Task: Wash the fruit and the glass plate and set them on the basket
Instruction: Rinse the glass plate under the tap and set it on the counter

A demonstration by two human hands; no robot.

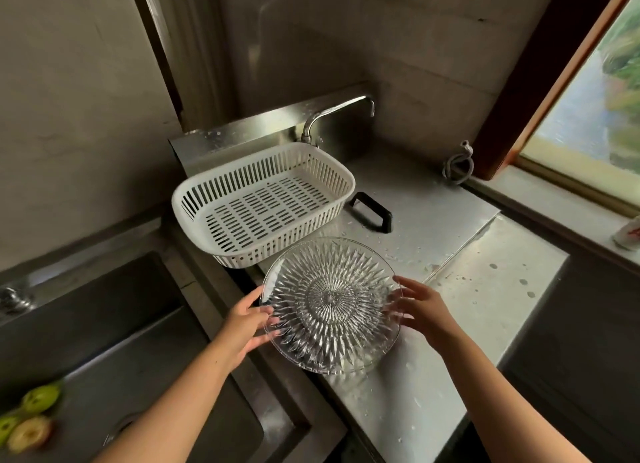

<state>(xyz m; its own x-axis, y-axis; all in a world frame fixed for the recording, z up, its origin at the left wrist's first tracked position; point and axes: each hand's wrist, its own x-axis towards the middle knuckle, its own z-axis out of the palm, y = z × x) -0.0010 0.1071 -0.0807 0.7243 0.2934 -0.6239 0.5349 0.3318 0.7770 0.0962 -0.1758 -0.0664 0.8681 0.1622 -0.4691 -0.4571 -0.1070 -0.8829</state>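
Observation:
A round cut-glass plate (330, 305) is held level above the wet steel counter, just in front of the white slotted basket (194, 199). My left hand (247, 318) grips its left rim, with fingers under the glass. My right hand (420, 305) holds the right rim, fingers spread along the edge. The basket is empty. Three fruits lie in the sink at the bottom left: a green one (41, 398), a yellowish one (29, 434), and another green one (6, 428) cut off by the frame edge.
The dark steel sink (114, 327) fills the lower left. A faucet (332, 114) rises behind the basket. A black handle (371, 212) lies on the counter (485, 289) to the basket's right. A window sill (554, 199) runs along the right.

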